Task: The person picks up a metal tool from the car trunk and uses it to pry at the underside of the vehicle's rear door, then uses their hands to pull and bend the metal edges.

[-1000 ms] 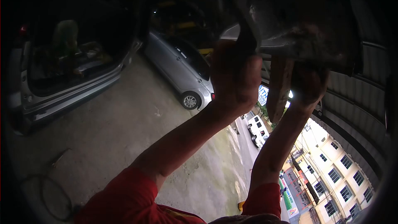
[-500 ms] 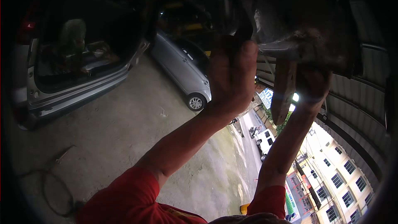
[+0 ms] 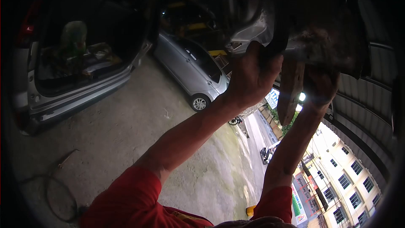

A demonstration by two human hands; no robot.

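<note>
Raised overhead, my left hand (image 3: 255, 76) is closed around a dark object (image 3: 280, 33) whose shape is hard to make out, below the dark vehicle body. My right hand (image 3: 322, 86) is up against the underside of a worn metal part (image 3: 314, 44); its fingers are in shadow, so their grip cannot be made out. Between my two hands a pointed wooden piece (image 3: 291, 93) hangs down from that metal part, close beside my right hand.
A silver car (image 3: 190, 67) stands on the concrete floor (image 3: 126, 131). At the left is another vehicle (image 3: 80, 88) with a large window. A cable (image 3: 48, 177) lies at lower left. Roof sheeting (image 3: 363, 105), a street and a building (image 3: 341, 177) are at the right.
My left hand has moved right, toward the wooden piece, and the dark object has shifted right with it. More bright metal shows above that hand. My right hand has hardly moved.
</note>
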